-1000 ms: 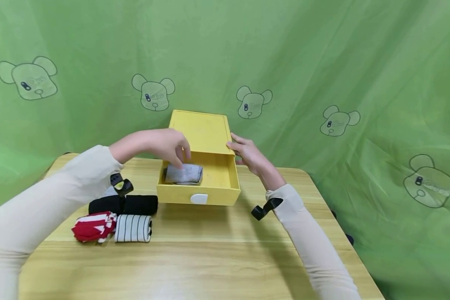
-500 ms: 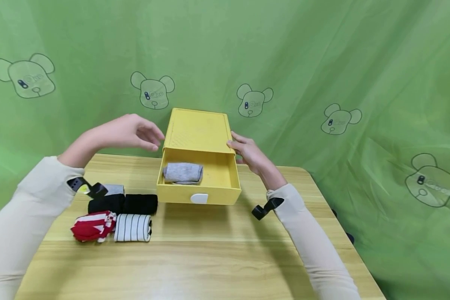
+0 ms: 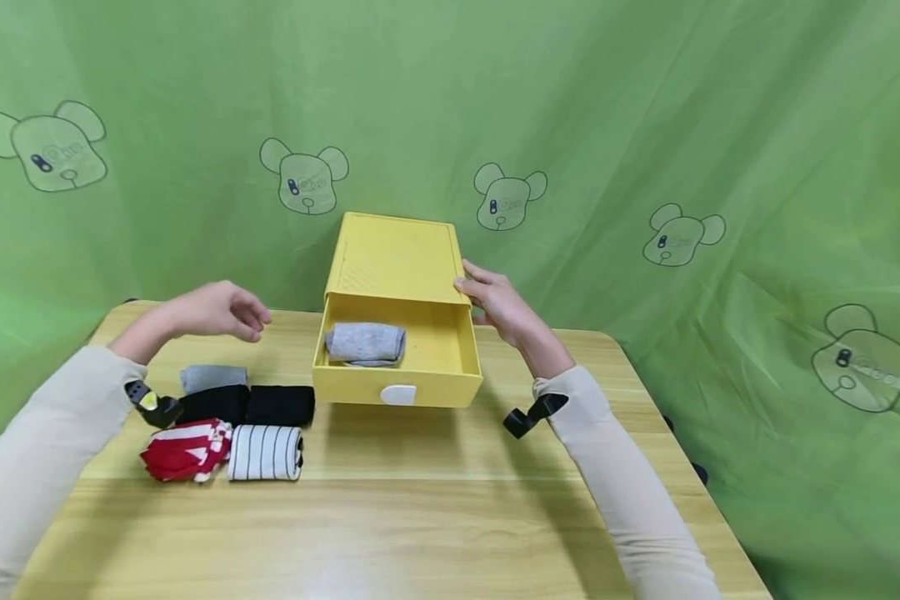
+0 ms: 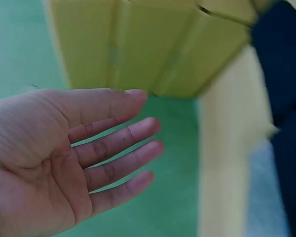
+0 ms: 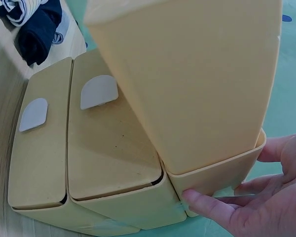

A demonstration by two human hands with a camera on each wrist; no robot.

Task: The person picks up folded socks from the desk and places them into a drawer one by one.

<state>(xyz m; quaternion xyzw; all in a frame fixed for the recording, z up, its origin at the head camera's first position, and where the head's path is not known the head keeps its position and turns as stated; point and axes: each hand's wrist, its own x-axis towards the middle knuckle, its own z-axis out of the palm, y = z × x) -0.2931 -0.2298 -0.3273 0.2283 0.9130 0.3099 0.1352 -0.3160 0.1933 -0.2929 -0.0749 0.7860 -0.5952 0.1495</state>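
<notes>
My left hand (image 3: 221, 312) hangs in the air left of the yellow drawer cabinet (image 3: 397, 258), holding nothing. In the left wrist view its fingers (image 4: 123, 148) are loosely spread, the palm showing. My right hand (image 3: 498, 304) grips the cabinet's right side near the top front edge. The right wrist view shows fingers (image 5: 209, 207) against the casing beside the pulled-out drawer (image 5: 197, 84). Inside that top drawer (image 3: 356, 389), at its left, lies a rolled grey sock (image 3: 366, 343). A white tab handle (image 3: 398, 395) marks its front.
Left of the cabinet on the wooden table (image 3: 390, 533) lie rolled socks: grey (image 3: 213, 377), two black (image 3: 281, 406), red-and-white (image 3: 187, 450) and striped white (image 3: 266, 452). Two lower drawers (image 5: 108, 148) are closed. A green curtain (image 3: 420, 100) hangs behind.
My left hand has lifted out of the drawer, leaving the grey sock inside, and moved left and down toward the socks on the table. The right hand stays on the cabinet.
</notes>
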